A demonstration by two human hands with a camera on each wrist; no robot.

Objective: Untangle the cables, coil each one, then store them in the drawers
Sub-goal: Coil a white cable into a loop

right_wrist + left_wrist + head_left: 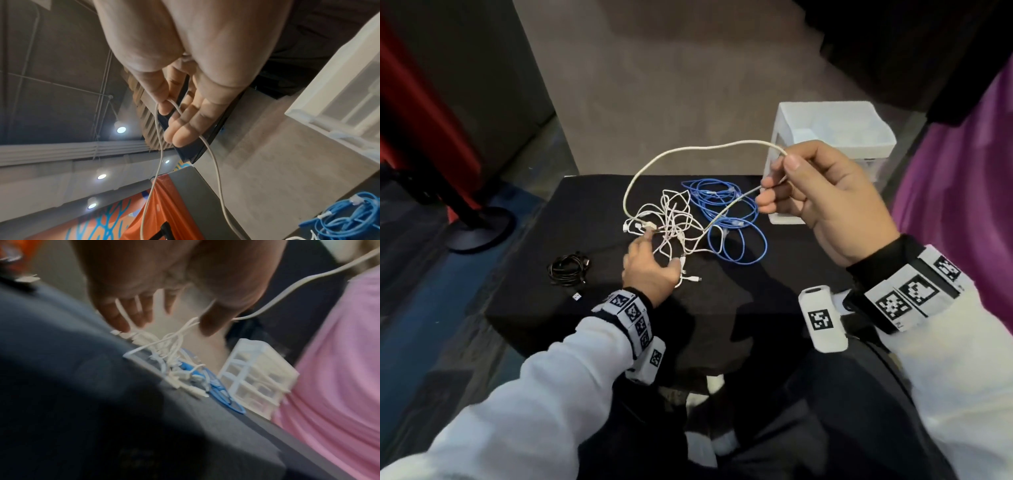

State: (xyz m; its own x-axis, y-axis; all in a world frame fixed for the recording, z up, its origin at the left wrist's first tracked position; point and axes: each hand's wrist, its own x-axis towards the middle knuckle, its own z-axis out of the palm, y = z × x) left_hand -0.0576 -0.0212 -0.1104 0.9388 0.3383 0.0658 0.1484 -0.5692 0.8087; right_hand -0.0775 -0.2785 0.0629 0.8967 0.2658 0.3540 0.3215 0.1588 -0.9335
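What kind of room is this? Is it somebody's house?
Probably not a house. It looks like a hall or showroom: bare ceiling with pipes and spotlights, a bright orange painted banner, and a stanchion base on the floor.

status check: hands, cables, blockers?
Right hand pinches a lifted white cable. Left hand fingers down in the white tangle. Blue cables uncoiled; black cable bundled. Lifted cable runs into the tangle.

Event hall: exposed ceiling [51, 81], spotlights [121, 129], orange banner [164, 203].
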